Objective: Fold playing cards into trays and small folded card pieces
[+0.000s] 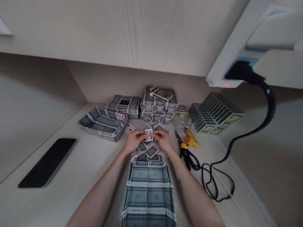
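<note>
Between the fingertips of my left hand (134, 140) and my right hand (162, 139) is a small playing card (148, 135), its patterned back showing and its edges seemingly bent. Both hands pinch it from opposite sides. Loose playing cards (151, 151) lie scattered beneath and around the hands, mostly back side up. Nearer to me, between my forearms, stands a long open tray made of cards (148, 189). Left of my left hand is another open card tray (103, 123).
At the back stand a card box with an opening (124, 105) and stacked card boxes (158, 107) with a card packet (162, 94) on top. To the right are card packs (215, 113), a yellow glue gun (191, 140), black scissors (189, 157) and a cord (229, 151). A phone (47, 162) lies left.
</note>
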`<state>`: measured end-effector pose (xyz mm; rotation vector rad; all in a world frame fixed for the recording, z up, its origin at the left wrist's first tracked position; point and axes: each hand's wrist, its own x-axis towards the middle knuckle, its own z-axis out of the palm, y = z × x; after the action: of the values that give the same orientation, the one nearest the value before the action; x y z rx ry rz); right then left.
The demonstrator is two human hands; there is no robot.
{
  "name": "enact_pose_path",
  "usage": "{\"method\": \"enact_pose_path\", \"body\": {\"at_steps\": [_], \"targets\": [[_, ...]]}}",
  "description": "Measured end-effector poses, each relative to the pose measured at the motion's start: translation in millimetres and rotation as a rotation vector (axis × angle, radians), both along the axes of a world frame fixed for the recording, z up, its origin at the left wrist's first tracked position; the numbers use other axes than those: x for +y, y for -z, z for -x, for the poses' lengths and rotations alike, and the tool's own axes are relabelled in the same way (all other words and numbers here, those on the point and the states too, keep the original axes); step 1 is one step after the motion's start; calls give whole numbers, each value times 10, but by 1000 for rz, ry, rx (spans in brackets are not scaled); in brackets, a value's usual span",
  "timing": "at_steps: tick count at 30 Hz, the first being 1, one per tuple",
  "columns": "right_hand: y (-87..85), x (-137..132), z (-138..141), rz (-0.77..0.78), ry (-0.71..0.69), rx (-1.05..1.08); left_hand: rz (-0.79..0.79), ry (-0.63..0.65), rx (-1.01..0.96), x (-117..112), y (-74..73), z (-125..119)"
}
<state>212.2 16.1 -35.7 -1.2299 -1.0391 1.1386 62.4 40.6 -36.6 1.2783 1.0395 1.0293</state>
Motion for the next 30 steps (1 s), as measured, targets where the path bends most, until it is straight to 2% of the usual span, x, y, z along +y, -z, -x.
{"method": "enact_pose_path", "body": {"at_steps": [8, 15, 22, 30], "targets": [[24, 15, -16, 1, -59, 48, 76, 24, -28, -31, -96, 2], [26, 12, -15, -13, -29, 47, 46, 35, -35, -33, -83, 10], [22, 9, -23, -20, -18, -5, 2, 50, -14, -67, -164, -4], [31, 7, -21, 13, -20, 49, 28, 32, -36, -56, -105, -5]]}}
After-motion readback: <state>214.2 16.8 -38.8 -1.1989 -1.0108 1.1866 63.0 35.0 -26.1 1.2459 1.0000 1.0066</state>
